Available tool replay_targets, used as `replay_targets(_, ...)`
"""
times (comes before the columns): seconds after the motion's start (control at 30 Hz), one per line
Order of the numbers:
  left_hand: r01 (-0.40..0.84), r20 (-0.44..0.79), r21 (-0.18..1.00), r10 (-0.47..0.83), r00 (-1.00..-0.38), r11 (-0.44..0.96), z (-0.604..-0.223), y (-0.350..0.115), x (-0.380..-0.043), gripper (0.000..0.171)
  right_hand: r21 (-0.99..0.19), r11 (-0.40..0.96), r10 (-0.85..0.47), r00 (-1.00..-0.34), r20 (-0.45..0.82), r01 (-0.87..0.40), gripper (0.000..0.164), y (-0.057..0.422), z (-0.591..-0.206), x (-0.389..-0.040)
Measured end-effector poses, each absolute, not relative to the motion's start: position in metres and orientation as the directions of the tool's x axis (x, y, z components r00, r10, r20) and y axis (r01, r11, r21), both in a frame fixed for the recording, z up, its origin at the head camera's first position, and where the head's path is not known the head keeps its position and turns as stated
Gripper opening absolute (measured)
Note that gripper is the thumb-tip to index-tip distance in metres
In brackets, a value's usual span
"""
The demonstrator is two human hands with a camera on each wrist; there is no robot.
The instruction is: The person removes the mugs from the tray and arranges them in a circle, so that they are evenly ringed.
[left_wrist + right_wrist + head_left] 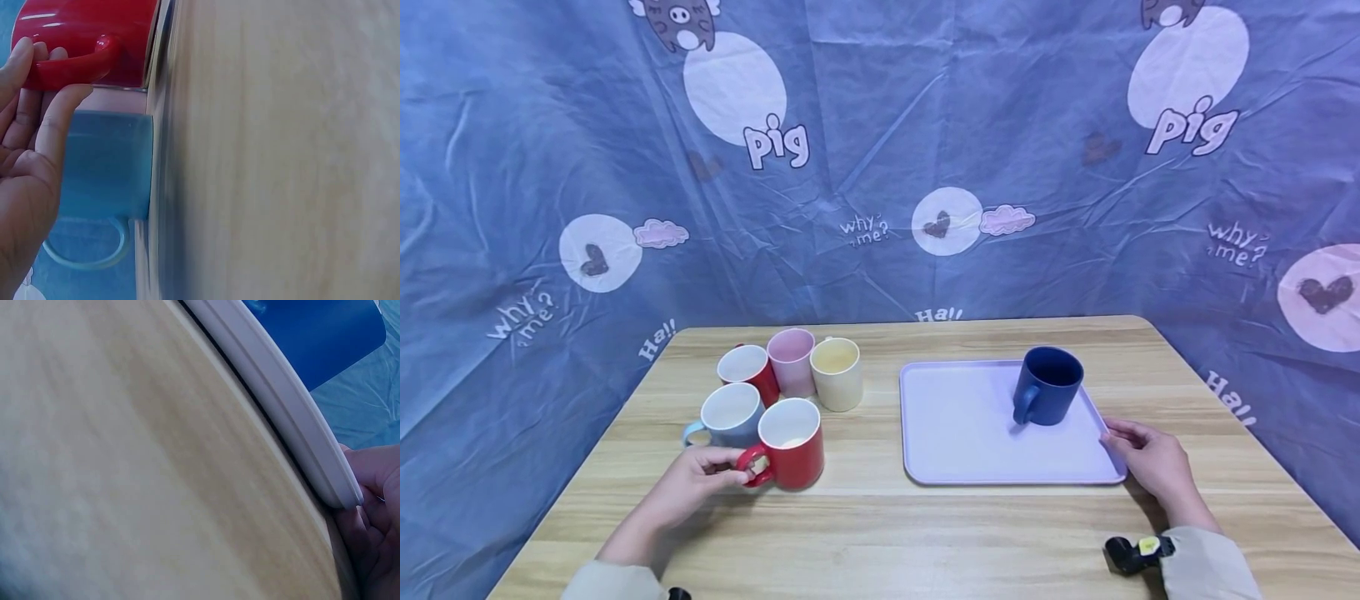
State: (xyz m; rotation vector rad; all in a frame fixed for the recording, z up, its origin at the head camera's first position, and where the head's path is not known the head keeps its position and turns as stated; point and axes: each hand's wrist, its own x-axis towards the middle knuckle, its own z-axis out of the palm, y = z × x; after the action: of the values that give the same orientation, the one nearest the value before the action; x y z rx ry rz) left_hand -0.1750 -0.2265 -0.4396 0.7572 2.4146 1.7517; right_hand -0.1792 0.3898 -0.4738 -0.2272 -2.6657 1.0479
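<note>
My left hand [698, 479] is at the handle of a red mug [801, 457], its fingers and thumb on either side of the handle in the left wrist view. This mug stands upright, white inside, close beside a light blue mug [733, 421] whose handle points left. On the right, my right hand [1152, 460] grips the right rim of a pale lilac tray [958, 425], thumb over the edge and fingers lower down. A dark blue mug [1054, 392] stands upright on the tray's right part, its handle turned to the front left.
Behind the light blue mug stand another red mug [763, 379], a pink mug [793, 367] and a cream mug [838, 383], close together. The wooden table [880, 542] reaches back to a blue printed cloth [880, 283] hanging behind it.
</note>
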Motion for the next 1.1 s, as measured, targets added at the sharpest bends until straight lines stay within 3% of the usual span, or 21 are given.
replay_targets(0.3, 0.301, 0.184, 0.929, 0.436, -0.881, 0.215, -0.441, -0.234, -0.172, 0.023, -0.68, 0.731, 0.248, -0.953, 0.174, 0.066, 0.045, 0.392, -0.474, -0.179)
replay_targets(1.1, 0.303, 0.247, 0.951, 0.439, -0.864, 0.061, -0.455, -0.252, -0.173, 0.024, -0.687, 0.725, 0.236, -0.954, 0.184, 0.047, 0.045, 0.392, -0.475, -0.181)
